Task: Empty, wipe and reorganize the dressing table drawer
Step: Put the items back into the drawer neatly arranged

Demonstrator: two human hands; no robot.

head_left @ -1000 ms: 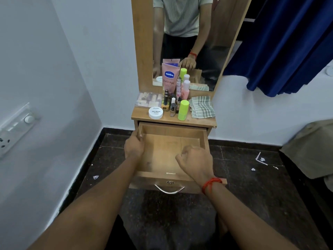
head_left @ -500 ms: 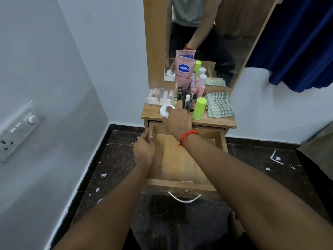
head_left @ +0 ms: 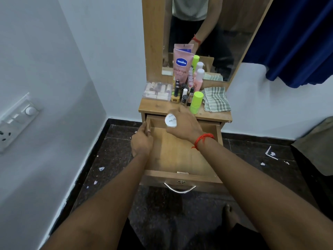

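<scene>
The wooden drawer (head_left: 180, 175) of the dressing table stands pulled out, its inside bare. My left hand (head_left: 141, 141) grips the drawer's left wall near the back. Above the drawer's back part my right hand (head_left: 185, 126) holds a round white jar (head_left: 170, 120), tilted so its lid faces me. On the tabletop (head_left: 155, 106) stand a pink lotion tube (head_left: 181, 66), a lime green bottle (head_left: 196, 101), a pink bottle (head_left: 198, 81), several small dark bottles (head_left: 183, 95), a clear makeup box (head_left: 157, 91) and a folded checked cloth (head_left: 216, 99).
A mirror (head_left: 207, 33) rises behind the tabletop. The white wall with a switch panel (head_left: 16, 120) closes in on the left. A blue curtain (head_left: 297, 38) hangs at the upper right. Bits of paper litter (head_left: 270, 153) lie on the dark floor.
My right hand went from inside the drawer up to the tabletop, picked up the round white jar, and now holds it over the drawer. My left hand stayed on the drawer wall.
</scene>
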